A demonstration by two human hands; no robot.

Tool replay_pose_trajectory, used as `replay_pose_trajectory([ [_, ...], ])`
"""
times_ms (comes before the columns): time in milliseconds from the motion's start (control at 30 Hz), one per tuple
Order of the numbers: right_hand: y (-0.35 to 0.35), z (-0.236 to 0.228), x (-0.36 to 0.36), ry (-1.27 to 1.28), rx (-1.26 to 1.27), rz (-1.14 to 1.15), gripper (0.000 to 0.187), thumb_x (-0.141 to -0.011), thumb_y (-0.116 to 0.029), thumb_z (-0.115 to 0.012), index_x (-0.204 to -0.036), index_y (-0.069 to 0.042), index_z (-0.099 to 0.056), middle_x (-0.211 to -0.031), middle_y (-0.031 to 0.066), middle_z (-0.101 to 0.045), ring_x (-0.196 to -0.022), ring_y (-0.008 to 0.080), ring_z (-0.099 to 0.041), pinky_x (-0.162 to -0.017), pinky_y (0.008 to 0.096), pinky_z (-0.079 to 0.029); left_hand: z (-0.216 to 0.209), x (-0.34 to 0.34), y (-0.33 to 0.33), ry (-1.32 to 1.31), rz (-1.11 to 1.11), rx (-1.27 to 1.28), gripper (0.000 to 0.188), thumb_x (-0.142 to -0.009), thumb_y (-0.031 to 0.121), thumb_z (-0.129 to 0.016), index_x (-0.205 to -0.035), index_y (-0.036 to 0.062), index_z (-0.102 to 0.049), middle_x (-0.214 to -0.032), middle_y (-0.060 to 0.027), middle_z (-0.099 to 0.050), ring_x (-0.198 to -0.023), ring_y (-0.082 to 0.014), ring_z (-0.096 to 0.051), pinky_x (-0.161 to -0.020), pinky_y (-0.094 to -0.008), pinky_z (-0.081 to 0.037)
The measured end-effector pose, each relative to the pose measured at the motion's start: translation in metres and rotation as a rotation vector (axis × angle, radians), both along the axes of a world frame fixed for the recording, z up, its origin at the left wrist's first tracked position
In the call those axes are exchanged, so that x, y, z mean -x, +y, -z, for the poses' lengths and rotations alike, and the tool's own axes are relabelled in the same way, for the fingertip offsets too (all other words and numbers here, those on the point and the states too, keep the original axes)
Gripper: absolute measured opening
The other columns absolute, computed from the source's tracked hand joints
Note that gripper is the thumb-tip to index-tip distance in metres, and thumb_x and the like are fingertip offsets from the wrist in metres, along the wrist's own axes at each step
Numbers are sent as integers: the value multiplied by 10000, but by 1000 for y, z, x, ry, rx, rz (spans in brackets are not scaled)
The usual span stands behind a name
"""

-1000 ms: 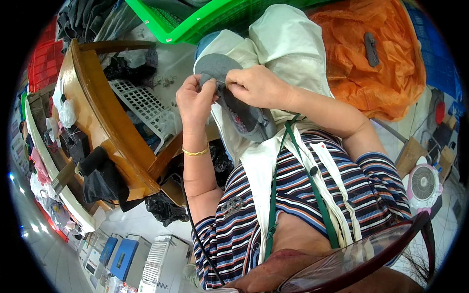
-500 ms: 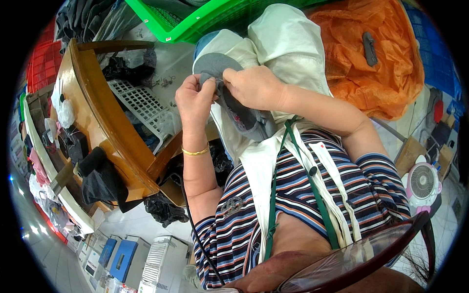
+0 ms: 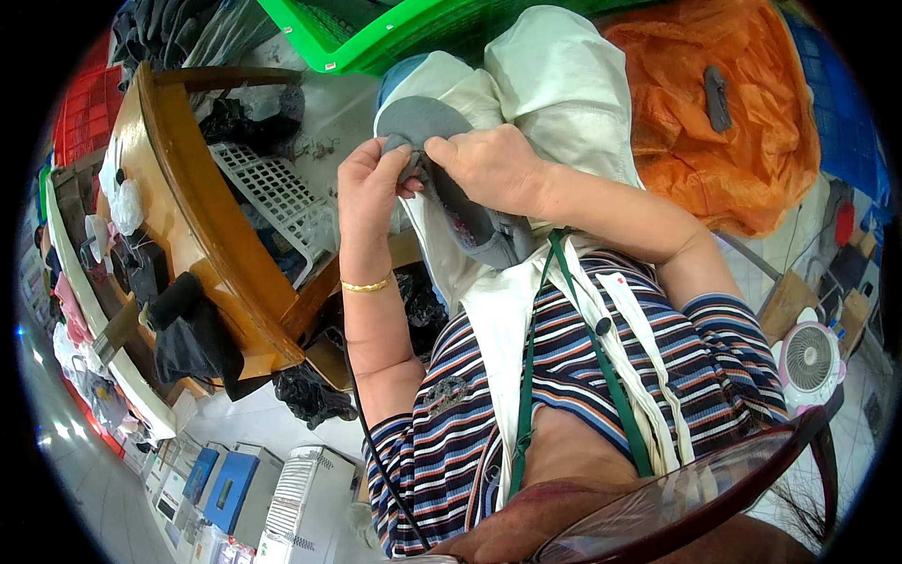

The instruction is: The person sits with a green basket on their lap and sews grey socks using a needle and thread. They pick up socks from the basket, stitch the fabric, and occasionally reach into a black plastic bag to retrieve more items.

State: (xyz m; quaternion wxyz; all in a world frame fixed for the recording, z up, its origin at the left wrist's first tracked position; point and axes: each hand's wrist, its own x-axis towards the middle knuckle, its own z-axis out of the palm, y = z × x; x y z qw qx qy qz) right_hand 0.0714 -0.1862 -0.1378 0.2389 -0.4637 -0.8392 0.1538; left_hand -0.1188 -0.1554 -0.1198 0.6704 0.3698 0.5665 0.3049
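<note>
Pale tiled floor (image 3: 240, 420) forms the ground of the workroom that I view remotely from the worn head camera. Largest upon it, at the left, is a wooden desk (image 3: 221, 273), its edge bowed by the lens. At the upper right lies a crumpled orange sheet or bag (image 3: 695, 179); at the top is the rim of a green basket (image 3: 366, 51). Both border the seated person's knees, presumably so that they lie within easy reach. White apron cloth (image 3: 564, 80) covers the lap, which I take to serve as a soft support and to keep the clothes clean.

On this lap rests a grey cloth piece (image 3: 451, 202), its flat rounded end pointing away from the body; whether it is a slipper or a cap I cannot tell. Its hollow side faces up, probably to leave the inner edge accessible. The left hand (image 3: 369, 179) pinches a fold of that edge between thumb and fingers. The right hand (image 3: 493, 169) is curled close beside it, thumb and forefinger together at the cloth; I cannot tell whether they grip something fine. So near a pairing likely steadies the fold.

Smallest are a dark grey strip (image 3: 717, 99) on the orange material and a gold bracelet (image 3: 366, 284) on the left wrist.
</note>
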Motion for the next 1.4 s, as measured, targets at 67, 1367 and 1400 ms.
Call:
replay_pose_trajectory([
  [67,3,-2,-4,-23,32,-12,130,-823,-108,-574,-935,-64,-525,-661,91,-605,-632,278,-662,-496,391,-498,3,1,0,-21,3,-3,112,-894,114,-648,-929,8,-657,-730,-10,-648,-544,-64,-582,-509,-190,-452],
  [1367,25,-17,9,253,358,100,173,-970,-215,-551,-1016,-54,-506,-826,183,-657,-771,407,-640,-643,479,-492,16,1,0,-276,-11,46,136,-923,87,-647,-994,-29,-653,-811,-62,-690,-579,-102,-625,-539,-203,-527],
  [1400,27,-23,4,217,310,76,155,-964,-211,-558,-993,-62,-522,-838,166,-657,-775,392,-641,-643,466,-494,16,1,-1,-248,-17,34,134,-921,88,-652,-986,-29,-657,-809,-59,-689,-580,-99,-621,-536,-205,-525],
])
